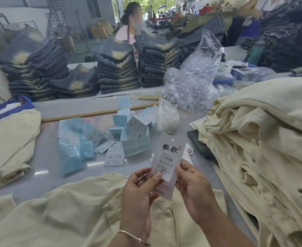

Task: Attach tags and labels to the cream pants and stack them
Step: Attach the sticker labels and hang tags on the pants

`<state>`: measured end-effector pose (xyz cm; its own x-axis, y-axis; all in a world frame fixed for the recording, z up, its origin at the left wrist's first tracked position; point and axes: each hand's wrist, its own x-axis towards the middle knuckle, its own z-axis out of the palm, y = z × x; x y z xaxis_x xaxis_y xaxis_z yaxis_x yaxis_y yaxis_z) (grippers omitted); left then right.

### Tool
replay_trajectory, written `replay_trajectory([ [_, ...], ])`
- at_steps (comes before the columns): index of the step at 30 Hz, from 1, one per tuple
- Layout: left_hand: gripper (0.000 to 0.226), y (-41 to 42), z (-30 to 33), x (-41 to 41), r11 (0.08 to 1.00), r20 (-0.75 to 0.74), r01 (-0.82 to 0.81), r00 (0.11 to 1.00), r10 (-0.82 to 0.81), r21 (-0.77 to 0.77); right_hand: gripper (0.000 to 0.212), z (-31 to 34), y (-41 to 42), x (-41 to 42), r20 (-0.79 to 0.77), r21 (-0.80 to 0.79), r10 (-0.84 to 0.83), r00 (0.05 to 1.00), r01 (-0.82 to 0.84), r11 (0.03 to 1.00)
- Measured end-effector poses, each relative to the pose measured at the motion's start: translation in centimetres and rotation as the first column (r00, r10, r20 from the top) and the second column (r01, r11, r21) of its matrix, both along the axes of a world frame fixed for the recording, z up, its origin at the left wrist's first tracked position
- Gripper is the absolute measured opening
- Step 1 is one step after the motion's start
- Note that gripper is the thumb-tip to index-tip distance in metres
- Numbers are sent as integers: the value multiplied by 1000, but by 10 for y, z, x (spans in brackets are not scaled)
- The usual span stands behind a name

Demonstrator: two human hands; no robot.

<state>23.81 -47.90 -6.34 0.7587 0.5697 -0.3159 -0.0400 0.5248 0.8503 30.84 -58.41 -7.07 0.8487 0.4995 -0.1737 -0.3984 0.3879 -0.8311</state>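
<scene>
A white hang tag [166,161], printed with dark characters and "1103#", is held upright between two bare hands above a table [45,157]. The tag's lower left edge is pinched by the thumb and fingers of the left hand [139,191], on whose wrist a thin bracelet [134,237] is worn. The tag's right edge is gripped by the thumb and fingers of the right hand [194,189]. The hands are close together, with only the tag between them.

Directly beneath both hands, a pair of cream pants [66,214] is spread flat. To the right of the right hand, a tall, loose heap of cream pants [262,148] is piled. Far to the left of the left hand, a smaller folded stack of cream pants [9,145] is seen.

Beyond the hands, pale blue label sheets [75,139] and small printed stickers [115,156] are scattered on the table. Further beyond and slightly right, a clear bag of plastic tag fasteners [191,82] is seen. Behind these, stacks of dark washed jeans [118,72] are lined up, and a blue tray [7,108] is placed far left.
</scene>
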Motion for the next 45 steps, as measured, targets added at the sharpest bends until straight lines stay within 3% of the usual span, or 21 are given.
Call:
replay_trajectory([
  [7, 44, 0, -3, 0, 1000, -13, -13, 1000, 13, 10, 40, 4, 0, -1, 14, 41, 20, 1000, -20, 999],
  [11, 41, -1, -4, -1, 999, 0, 1, 1000, 0, 44, 26, 5, 1, -2, 36, 0, -4, 999, 4, 1000],
  [20, 31, -4, -8, -4, 980, 43, -20, 999, 12, 200, 27, 11, 1, -2, 37, 9, -72, 997, 71, 997],
  [22, 39, -5, -10, -5, 940, 10, -39, 999, 38, 339, 27, 12, 0, -2, 5, 41, -70, 998, 69, 997],
  [25, 75, -4, -7, -10, 790, -97, 20, 994, 50, 613, 23, 15, -1, -1, 23, 11, -66, 998, 65, 998],
  [27, 83, -1, -2, -10, 705, -137, 94, 991, 4, 703, 22, 16, -2, -2, 45, -32, -36, 998, 38, 999],
  [33, 48, 18, 9, -1, 834, -117, 301, 953, -279, 462, 21, 18, -4, -8, 85, -56, 3, 996, 2, 998],
  [36, 32, 17, 10, -2, 806, -97, 414, 905, -414, 423, 23, 20, -3, -10, 68, -56, -10, 998, 14, 998],
  [39, 21, 13, 8, -3, 779, -116, 438, 893, -436, 448, 25, 23, -2, -11, 15, -59, -19, 1000, 20, 998],
  [43, 20, 11, 7, -6, 717, -138, 452, 881, -453, 531, 14, 28, -4, -8, -55, -101, -39, 998, 34, 994],
  [45, 22, 11, 7, -7, 723, -124, 450, 880, -458, 524, 19, 29, -5, -6, -79, -128, -39, 996, 28, 991],
])
